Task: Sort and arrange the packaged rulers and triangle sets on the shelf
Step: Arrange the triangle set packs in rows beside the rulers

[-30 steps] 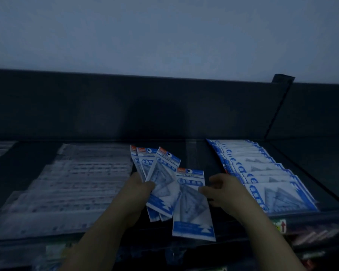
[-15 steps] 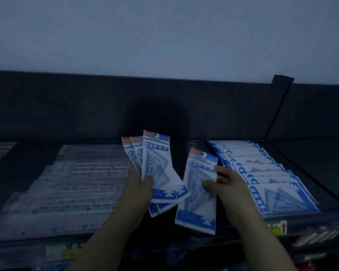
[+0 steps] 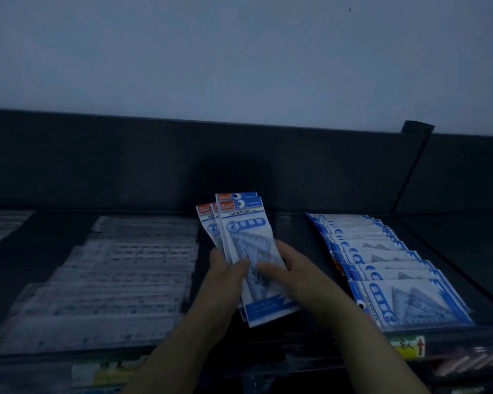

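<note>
Squaring up a handful of triangle-set packets (image 3: 244, 234) is judged to be the step in hand. The bundle is held upright above the shelf (image 3: 292, 231), over the dark gap between the packaged rulers (image 3: 120, 277) at the left and the overlapped row of triangle sets (image 3: 396, 268) at the right. Both hands are clamped on it: the left hand (image 3: 224, 280) grips the left edge with the thumb laid across the front face, and the right hand (image 3: 295, 277) grips the right edge with the fingers pressed to the front.

About four packets are counted at the top; their upper ends are not flush, two standing higher than the rest. Each is seen as a white sleeve with blue bands, a red-orange label at the top corner, the word GEOMETRIC and a circled 2. A clear triangle shows through the film.

For the next move, the edges would likely need to be tapped level. The bundle would then need to be turned sideways to match the row at the right, where the packets are laid on their sides and shingled toward the front. Smooth film is expected to slide, so a firm grip would be called for.
</note>
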A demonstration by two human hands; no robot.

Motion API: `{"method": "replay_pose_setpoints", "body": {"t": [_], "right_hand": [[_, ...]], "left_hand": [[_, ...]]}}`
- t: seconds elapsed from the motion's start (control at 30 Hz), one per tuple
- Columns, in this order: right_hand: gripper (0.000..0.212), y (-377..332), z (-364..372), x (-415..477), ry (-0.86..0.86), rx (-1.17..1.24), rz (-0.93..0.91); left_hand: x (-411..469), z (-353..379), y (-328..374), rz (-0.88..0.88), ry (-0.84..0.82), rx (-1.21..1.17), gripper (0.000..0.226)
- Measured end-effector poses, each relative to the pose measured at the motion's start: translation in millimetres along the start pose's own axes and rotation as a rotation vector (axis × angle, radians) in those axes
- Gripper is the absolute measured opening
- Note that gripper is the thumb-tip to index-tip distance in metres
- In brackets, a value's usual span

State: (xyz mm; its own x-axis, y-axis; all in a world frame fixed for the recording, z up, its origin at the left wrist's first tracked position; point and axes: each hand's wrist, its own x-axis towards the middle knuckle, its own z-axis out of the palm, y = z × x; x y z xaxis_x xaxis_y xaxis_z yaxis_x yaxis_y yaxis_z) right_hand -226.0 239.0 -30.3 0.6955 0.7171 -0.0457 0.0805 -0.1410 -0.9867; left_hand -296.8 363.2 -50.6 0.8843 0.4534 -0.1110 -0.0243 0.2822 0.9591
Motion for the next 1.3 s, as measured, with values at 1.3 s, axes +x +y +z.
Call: {"method": "replay_pose_setpoints", "body": {"t": [1.3], "right_hand": [[0.030, 22.1, -241.8, -109.0, 0.302, -0.431, 0.163]], "left_hand": [[10.2, 166.6, -45.8, 0.128, -0.230, 0.649, 0.025]]}}
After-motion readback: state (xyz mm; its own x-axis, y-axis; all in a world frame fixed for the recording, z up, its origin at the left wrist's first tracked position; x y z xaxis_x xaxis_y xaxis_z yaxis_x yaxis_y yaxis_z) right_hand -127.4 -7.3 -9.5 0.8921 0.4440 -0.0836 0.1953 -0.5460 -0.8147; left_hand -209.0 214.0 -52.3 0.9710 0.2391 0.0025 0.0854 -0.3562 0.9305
